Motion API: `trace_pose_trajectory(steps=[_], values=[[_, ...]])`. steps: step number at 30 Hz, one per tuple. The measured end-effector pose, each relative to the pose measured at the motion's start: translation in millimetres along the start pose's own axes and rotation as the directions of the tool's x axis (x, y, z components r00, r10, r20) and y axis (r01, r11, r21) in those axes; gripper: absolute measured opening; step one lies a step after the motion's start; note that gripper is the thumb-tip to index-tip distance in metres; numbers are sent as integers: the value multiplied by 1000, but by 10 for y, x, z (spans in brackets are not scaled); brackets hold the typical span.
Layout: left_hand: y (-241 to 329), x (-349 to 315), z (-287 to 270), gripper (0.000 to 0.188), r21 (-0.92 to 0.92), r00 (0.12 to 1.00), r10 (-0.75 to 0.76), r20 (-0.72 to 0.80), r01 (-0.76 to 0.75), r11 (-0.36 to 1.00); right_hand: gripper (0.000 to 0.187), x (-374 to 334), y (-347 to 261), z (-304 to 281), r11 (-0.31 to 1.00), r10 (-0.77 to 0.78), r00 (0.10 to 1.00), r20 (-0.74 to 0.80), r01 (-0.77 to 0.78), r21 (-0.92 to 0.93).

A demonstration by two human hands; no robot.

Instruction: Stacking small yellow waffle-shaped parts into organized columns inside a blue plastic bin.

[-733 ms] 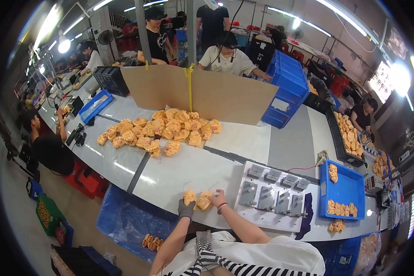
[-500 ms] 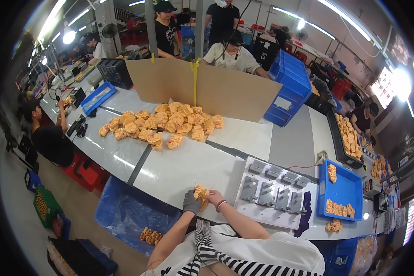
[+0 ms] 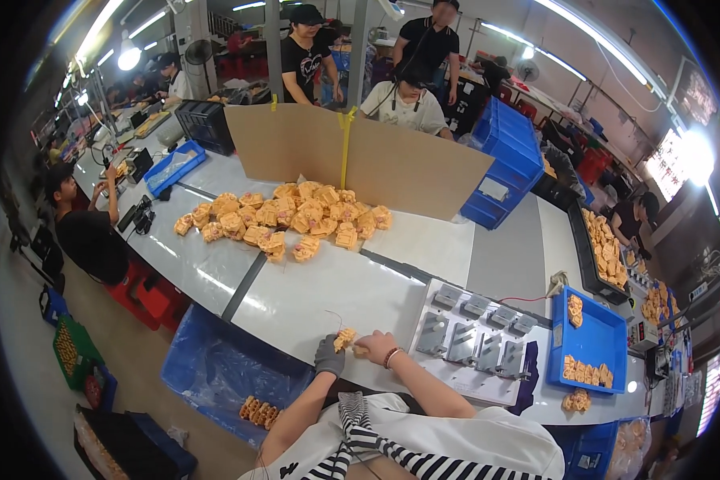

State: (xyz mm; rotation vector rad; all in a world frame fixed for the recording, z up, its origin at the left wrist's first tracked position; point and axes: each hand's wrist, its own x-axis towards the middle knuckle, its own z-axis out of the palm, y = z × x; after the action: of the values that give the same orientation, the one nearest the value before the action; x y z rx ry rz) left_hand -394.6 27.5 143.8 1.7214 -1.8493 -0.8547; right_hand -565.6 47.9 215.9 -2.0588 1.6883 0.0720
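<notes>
Left hand (image 3: 328, 357): grey-gloved, fingers curled, pinching the yellow piece.
Right hand (image 3: 377, 346): bare, fingers bent and gathered at the piece's right side; whether they grip it or only lie against it, cannot tell.
Yellow piece (image 3: 345, 339): between the hands, above the near edge of the white bench (image 3: 312, 292); one item, in handling, not set down.
Piece, direction: appears tilted, long axis seemingly from lower left to upper right; partly covered by fingers, so front and back uncertain.
Thin wire (image 3: 340, 318): rises from the piece, away from the wearer.
Metal blocks (image 3: 462, 339): on a white board, right of the hands; no yellow piece seen on them.
Loose pile (image 3: 296, 212): many similar pieces, beyond the hands; judged as left to handle.
Blue tray (image 3: 596, 332): far right, a row along its near side, one at upper left; possibly done.
Blue bin (image 3: 186, 370): lower left, a short row inside; stage unclear.
</notes>
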Motion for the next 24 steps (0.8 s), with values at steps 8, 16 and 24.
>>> trace_pose_trajectory(steps=[8, 16, 24], values=[[-16, -106, 6, 34, 30, 987, -45, 155, 41, 999, 49, -143, 141, 473, 951, -169, 898, -407, 256, 171], [49, 104, -71, 27, 16, 959, 102, 263, -110, 994, 51, -119, 455, 562, 975, -42, 930, -364, 117, 187], [-7, 148, -138, 34, -59, 915, 107, 389, -91, 994, 42, -116, 291, 445, 930, -15, 915, -404, 161, 330]])
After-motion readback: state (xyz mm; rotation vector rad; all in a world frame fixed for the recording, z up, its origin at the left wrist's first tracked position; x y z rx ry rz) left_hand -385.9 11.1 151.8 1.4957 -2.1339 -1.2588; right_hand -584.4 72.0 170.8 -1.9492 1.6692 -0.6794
